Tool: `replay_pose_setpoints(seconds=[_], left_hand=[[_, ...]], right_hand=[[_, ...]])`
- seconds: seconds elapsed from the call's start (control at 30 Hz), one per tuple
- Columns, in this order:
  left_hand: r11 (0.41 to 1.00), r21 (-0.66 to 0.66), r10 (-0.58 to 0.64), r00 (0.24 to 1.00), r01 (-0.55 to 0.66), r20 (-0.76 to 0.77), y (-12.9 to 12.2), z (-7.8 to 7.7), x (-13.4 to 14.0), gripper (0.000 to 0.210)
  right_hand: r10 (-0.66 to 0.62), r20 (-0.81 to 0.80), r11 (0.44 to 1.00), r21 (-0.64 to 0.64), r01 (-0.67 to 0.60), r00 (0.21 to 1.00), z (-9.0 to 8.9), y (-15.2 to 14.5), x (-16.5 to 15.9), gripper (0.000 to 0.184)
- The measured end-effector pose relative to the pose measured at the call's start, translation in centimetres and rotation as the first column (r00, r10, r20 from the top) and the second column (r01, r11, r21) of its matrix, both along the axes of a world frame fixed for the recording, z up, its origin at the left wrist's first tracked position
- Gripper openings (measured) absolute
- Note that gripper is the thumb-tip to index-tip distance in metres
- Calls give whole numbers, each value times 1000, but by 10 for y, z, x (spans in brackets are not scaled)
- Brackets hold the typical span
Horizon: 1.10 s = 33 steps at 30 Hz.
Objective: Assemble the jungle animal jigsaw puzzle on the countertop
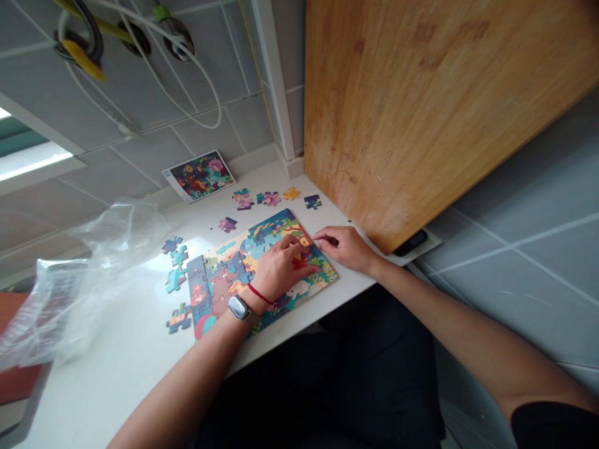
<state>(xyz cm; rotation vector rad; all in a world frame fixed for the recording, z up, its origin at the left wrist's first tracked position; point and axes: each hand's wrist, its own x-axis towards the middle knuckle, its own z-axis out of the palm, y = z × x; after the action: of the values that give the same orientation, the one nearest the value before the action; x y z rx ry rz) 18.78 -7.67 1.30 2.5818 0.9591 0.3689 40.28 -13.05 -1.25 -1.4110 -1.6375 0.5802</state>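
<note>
- Puzzle (219, 284): flat on the table (119, 362), along the near edge, twd its R corner. Mostly laid, by the look of it: seams show joined pcs at the puzzle's L end, and the picture runs on to its R end, part hidden by a hand. Pale stretch on its far side may be unfilled; can't tell for sure.
- L hand (281, 263): palm down over the puzzle's R half, fingers bent, thumb spread well apart; no pc seen in its grip. Watch (239, 307) & red cord (260, 294) on wrist.
- R hand (345, 247): at the puzzle's R edge, thumb & index almost meeting; can't tell if anything's btwn the tips.
- Left to place: several loose pcs (291, 193), some btwn puzzle & far edge, some just off its L end. Some overlap or touch, so no exact count.
- Picture card (199, 178): at table's far edge, by the wall.
- Clear bag (100, 262): crumpled, twd table's L end.
- Wood panel (421, 106): at table's R edge, dark flat item (412, 243) by its lower corner.
</note>
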Motion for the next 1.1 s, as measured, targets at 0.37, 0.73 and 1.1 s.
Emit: replay_pose_setpoints(seconds=[0.37,0.73,1.1], left_hand=[[983,-182,39,996,-24,81,1,6,-1,59],[864,-497,264,761,87,593,32,42,-33,63],[832,-345,553,607,-434,571,-27,33,-193,59]], right_hand=[[24,0,1000,-2,-24,1000,3,-1,0,20],[29,-43,998,-56,-32,999,2,0,2,20],[5,-69,1000,4,-5,998,1,-2,2,22]])
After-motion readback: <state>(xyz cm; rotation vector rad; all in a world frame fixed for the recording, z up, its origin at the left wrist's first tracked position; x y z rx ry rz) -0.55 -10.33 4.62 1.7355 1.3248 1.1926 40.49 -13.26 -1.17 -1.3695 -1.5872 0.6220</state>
